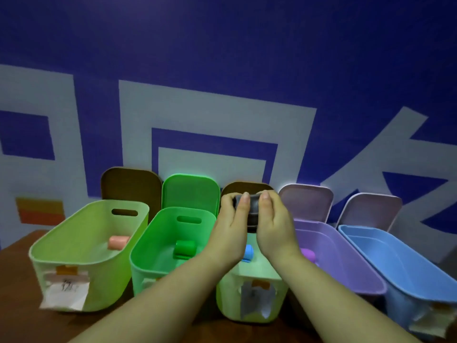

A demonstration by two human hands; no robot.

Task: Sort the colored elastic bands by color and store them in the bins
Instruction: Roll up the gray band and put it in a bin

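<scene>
While five bins stand rim to rim on the tabletop (pixel 17 263), open room is found only above them. Over the far end of the middle pale green bin (pixel 254 273), the left hand (pixel 231 222) and right hand (pixel 273 222) share a clenched grip on a dark grey rolled band (pixel 252 209), thumbs pinching its top. Inside that bin lies a blue band (pixel 248 253); left of it, the green bin (pixel 148 258) holds a green band (pixel 184 248).

Smooth matt plastic bins (pixel 81 243) — paper labels (pixel 65 290), seemingly — on a brown wood-look table (pixel 17 280).
</scene>
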